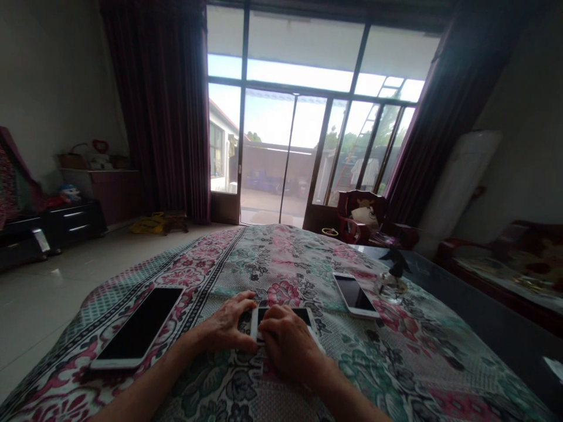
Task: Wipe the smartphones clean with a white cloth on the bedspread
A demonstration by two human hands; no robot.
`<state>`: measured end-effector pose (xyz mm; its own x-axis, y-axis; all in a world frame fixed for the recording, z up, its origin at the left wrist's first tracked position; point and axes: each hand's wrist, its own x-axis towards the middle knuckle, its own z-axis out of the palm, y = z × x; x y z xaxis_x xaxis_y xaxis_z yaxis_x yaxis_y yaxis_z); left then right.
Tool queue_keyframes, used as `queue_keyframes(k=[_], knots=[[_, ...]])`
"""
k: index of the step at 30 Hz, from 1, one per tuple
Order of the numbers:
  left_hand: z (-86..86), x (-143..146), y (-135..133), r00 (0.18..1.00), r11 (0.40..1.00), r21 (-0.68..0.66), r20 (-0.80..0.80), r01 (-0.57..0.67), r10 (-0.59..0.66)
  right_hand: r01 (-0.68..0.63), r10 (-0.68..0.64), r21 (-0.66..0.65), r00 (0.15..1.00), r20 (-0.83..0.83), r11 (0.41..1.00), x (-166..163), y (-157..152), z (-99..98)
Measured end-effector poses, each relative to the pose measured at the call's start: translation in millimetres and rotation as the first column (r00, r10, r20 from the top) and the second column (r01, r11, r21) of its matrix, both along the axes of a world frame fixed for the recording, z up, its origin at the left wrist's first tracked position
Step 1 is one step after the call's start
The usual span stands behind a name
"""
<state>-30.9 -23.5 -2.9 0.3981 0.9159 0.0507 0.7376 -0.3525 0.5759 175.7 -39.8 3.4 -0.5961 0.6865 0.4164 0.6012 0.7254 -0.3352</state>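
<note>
in the head view, the small white phone (303, 315) lay flat and crosswise on the flowered cloth (250, 266), straight in front of the person, its dark screen partly covered by fingers. the left hand (226, 322) was held wide, thumb and forefinger well parted around the phone's left end. the right hand (288, 343) lay over the phone's middle with its fingers bunched together; whether they gripped it or only pressed on it, i could not tell.

the work on this phone looked under way and not finished, since both hands were at it and it rested on the cloth. the large white device (141, 328) to the left and the other phone (355, 295) to the right lay dark-screened, with no hand on either. how much was left could not be told.
</note>
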Motion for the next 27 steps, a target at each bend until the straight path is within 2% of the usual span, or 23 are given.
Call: queue_keyframes(k=[7,13,18,23,27], knots=[[-7.9,-3,4,0.999,1.0,0.023,0.037,0.007,-0.008,0.088,-0.088,-0.011,0.996,0.012,0.996,-6,21,-1.0],[-6.5,-2,4,0.999,1.0,0.008,0.037,-0.011,0.011,0.153,-0.153,0.0,0.988,0.034,0.988,-14,35,-1.2],[-4.3,-4,5,1.0,1.0,0.001,0.02,0.016,-0.016,0.031,-0.032,0.013,0.998,0.05,0.999,-10,16,2.4],[7.7,-7,2,0.998,0.996,-0.064,-0.01,0.055,-0.056,-0.101,0.1,0.008,0.993,0.065,0.995,2,-5,4.1],[10.5,-10,2,0.997,0.993,-0.092,-0.006,0.079,-0.08,-0.092,0.093,-0.008,0.994,0.06,0.996,1,4,3.5]])
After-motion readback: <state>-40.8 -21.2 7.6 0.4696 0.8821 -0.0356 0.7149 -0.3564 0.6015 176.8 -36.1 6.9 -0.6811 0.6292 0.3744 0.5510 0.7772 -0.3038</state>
